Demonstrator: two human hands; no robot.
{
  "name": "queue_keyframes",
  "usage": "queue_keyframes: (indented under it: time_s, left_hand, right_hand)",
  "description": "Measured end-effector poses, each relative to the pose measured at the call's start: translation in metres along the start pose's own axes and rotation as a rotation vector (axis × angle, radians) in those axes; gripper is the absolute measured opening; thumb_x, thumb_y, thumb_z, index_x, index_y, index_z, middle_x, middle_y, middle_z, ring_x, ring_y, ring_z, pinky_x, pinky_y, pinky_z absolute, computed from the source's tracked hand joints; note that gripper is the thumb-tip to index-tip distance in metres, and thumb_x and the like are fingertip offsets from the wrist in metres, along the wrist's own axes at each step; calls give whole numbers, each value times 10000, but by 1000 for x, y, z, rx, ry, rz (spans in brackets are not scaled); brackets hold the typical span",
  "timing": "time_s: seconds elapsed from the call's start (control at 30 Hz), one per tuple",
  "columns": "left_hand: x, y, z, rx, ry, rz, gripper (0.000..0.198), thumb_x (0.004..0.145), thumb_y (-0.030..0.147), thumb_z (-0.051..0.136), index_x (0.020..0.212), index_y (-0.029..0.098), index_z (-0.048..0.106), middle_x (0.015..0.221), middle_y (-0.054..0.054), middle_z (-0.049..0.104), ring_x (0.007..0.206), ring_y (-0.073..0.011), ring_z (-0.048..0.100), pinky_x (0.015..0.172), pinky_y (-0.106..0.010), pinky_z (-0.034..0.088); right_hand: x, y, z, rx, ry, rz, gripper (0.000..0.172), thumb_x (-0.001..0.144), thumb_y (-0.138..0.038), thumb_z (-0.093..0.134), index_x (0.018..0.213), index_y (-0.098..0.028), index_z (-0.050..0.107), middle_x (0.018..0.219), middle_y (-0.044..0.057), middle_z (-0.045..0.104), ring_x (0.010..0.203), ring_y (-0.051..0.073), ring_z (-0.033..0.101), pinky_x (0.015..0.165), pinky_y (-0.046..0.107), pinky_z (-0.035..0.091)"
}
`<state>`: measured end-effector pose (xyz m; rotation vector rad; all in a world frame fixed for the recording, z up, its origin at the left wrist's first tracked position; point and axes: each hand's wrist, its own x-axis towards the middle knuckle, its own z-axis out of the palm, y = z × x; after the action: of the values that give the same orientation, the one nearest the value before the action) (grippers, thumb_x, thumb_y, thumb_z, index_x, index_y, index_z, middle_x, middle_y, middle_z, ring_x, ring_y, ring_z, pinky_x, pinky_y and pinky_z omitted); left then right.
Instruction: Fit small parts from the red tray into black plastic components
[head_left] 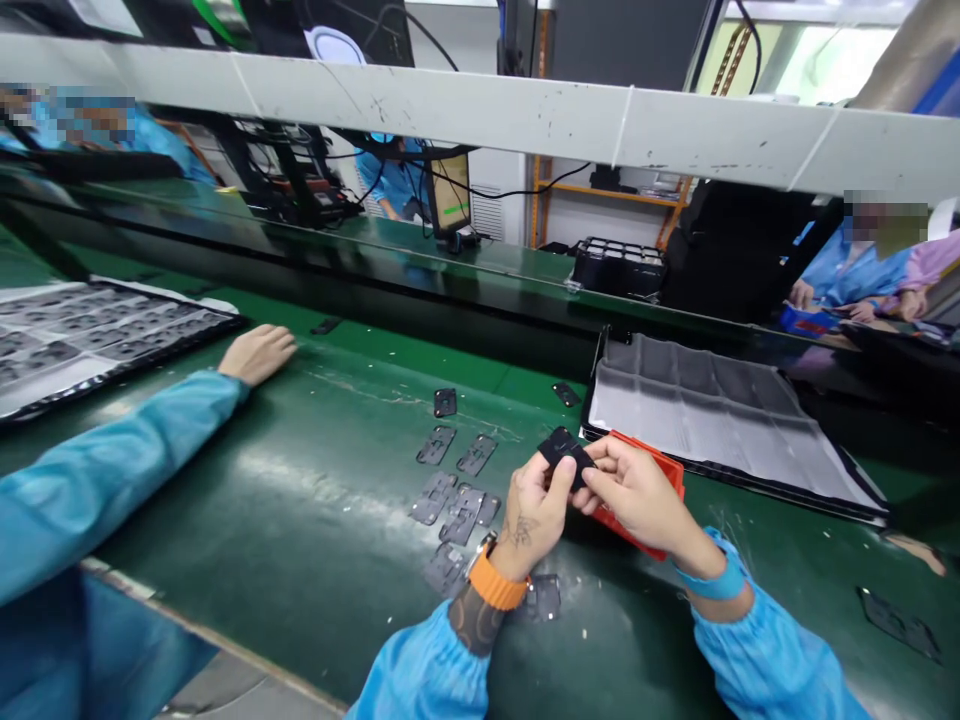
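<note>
Between my two hands is a small black plastic plate point(561, 445) with cut-outs. My left hand point(534, 508), with an orange watch strap at the wrist, pinches it from the left, thumb on top. At its right edge, my right hand point(637, 490) grips it with thumb and fingers; a blue band circles that wrist. Under and behind the right hand sits a red tray point(671, 470), partly hidden. Several similar black plates point(461, 512) lie on the green table point(315, 520) left of my hands, some overlapping and one partly behind my left wrist.
A co-worker's hand point(259, 353) rests on the table at left, near a tray of parts point(112, 335). At right lies a black tray with a translucent sheet point(697, 400). A metal beam point(480, 105) crosses above. One plate point(898, 622) lies far right.
</note>
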<state>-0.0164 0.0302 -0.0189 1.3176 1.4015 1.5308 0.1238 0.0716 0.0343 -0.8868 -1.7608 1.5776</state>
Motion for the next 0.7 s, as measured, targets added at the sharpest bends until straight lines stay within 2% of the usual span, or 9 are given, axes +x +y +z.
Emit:
queue_keyframes:
  time_s: [0.17, 0.3, 0.43, 0.7]
  left_hand:
    - [-2, 5, -3, 90, 1, 34, 342, 961, 440, 466, 769, 172, 556, 506, 36, 495, 454, -112, 474, 467, -218, 340]
    - [-1, 5, -4, 118, 14, 45, 334, 955, 417, 458, 713, 189, 491, 494, 55, 419, 439, -100, 401, 458, -221, 287]
    - [0, 5, -4, 140, 21, 59, 333, 950, 400, 457, 687, 196, 464, 496, 55, 399, 454, -100, 369, 468, -227, 260]
    - [0, 12, -5, 225, 28, 139, 304, 919, 337, 460, 656, 186, 479, 538, 41, 406, 504, -107, 358, 516, -244, 261]
  right_hand:
    - [-6, -9, -12, -375, -2, -52, 218, 918, -233, 513, 999, -170, 706, 784, 48, 722, 669, 178, 682, 652, 284, 529]
    - [-8, -14, -15, -610, -24, -135, 262, 930, -186, 482, 913, -196, 743, 742, 26, 722, 673, 183, 664, 652, 284, 467]
    - [-6, -15, -14, -643, -35, -171, 248, 924, -193, 488, 853, -189, 726, 711, 20, 705, 649, 178, 642, 612, 271, 437]
    - [-6, -12, -15, -637, -24, -103, 205, 905, -221, 491, 766, -184, 637, 621, -6, 636, 555, 141, 559, 546, 244, 385]
